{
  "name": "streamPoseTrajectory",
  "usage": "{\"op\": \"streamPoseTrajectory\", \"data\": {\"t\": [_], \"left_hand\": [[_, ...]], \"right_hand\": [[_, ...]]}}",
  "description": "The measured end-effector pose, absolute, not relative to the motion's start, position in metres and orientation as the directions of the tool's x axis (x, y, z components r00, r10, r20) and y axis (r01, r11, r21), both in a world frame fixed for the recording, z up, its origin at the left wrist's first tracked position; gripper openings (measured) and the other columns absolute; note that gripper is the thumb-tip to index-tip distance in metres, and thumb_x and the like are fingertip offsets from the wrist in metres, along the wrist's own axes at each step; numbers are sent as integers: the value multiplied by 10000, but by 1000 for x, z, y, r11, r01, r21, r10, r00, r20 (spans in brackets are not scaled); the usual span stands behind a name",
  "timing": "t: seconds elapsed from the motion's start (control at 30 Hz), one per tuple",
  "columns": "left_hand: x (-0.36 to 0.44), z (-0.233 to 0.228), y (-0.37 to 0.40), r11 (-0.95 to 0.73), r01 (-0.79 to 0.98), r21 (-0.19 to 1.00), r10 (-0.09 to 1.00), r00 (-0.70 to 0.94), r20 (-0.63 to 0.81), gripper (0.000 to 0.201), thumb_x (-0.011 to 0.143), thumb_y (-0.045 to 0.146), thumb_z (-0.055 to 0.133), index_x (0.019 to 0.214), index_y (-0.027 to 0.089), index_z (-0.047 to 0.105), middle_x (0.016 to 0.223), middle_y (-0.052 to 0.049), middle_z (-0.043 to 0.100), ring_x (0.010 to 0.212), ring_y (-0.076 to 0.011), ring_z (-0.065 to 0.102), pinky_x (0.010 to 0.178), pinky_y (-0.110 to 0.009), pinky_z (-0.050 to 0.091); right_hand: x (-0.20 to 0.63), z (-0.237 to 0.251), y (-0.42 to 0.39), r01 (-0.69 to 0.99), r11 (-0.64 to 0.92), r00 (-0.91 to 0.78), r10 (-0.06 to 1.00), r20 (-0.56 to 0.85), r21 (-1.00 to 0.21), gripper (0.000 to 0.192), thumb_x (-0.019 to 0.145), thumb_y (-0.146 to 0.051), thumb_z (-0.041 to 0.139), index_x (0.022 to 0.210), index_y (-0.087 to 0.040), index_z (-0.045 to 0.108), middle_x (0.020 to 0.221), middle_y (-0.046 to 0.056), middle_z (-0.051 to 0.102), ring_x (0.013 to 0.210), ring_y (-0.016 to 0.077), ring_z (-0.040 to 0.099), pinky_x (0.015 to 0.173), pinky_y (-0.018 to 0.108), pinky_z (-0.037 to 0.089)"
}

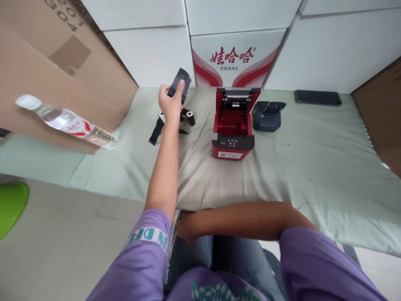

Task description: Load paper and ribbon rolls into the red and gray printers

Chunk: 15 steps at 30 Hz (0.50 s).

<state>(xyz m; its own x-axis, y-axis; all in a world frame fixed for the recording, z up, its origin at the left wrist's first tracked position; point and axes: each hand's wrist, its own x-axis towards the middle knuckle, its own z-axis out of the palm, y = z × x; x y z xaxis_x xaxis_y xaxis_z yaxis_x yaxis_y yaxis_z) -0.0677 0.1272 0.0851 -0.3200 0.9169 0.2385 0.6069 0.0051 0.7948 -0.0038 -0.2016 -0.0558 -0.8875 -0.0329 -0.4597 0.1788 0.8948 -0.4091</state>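
Note:
Raised over the back left of the cloth-covered surface, my left hand [171, 98] is closed around a dark grey roll-like piece [183, 79], with the thumb lying along its face. Below that hand are several black rolls with white cores [190, 117] and a loose black strip [156, 131], partly hidden by my forearm. To the right, a red label printer [230, 125] stands with its lid up and its inner bay visible. My right hand [187, 225] rests curled on my lap by the front edge; what its fingers hold, if anything, is hidden.
Beside the printer sits a dark grey device [267, 117], with a black phone [318, 97] farther right. A water bottle [73, 123] lies tilted at left against a cardboard carton [56, 71]. White boxes [150, 54] line the back. A green stool [12, 205] shows at lower left.

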Motion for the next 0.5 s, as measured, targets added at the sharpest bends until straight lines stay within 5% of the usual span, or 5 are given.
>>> {"op": "streamPoseTrajectory", "data": {"t": [0.1,0.23,0.4,0.5], "left_hand": [[-55,97,146,-30,544,839,922,-308,233,255,1046,510,666,1173,293,622,985,-8,776,758,-163,767,621,-263,557],[-53,117,176,27,654,756,997,-73,28,336,862,308,875,1123,258,669,964,-21,801,840,-204,807,740,-322,621],[-61,127,194,-12,930,366,997,40,-69,299,819,467,899,987,268,752,886,-24,797,1008,-275,795,952,-416,591],[-63,122,197,45,990,132,997,-36,-72,473,781,677,896,962,258,771,893,-35,783,1197,-285,711,1034,-416,529]], "right_hand": [[-2,-47,-196,146,897,-845,-106,-524,-417,27,894,-195,832,898,-168,834,1150,133,846,1092,340,831,893,541,732],[1,-35,-193,158,902,-829,-101,-550,-403,175,928,-203,786,1079,-159,862,1308,194,810,1123,381,833,882,556,736],[4,-28,-190,149,900,-816,-122,-565,-409,162,957,-199,752,1073,-156,856,1344,193,801,1169,383,824,899,541,736],[3,-27,-189,141,899,-814,-133,-565,-415,85,957,-209,761,955,-160,830,1344,186,803,1185,387,819,925,562,729]]}}
